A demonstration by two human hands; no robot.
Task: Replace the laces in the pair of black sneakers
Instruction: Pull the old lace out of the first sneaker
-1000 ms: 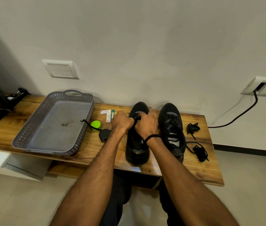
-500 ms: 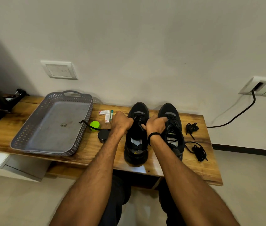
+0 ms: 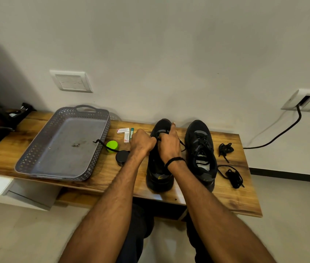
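Both my hands work over the left sneaker (image 3: 158,173) at 12 o'clock: left hand (image 3: 142,142) fisted on its lace (image 3: 181,143), right hand (image 3: 169,147) pinching it too; the laced right sneaker (image 3: 200,152) sits at 1 o'clock.

A single wide-angle view from the person's head looks forward and down along both forearms at a wooden surface (image 3: 101,173) set against a wall (image 3: 169,54). The surface sits at arm's reach; floor (image 3: 17,234) fills the lower edge. Straight lines bow near the borders.
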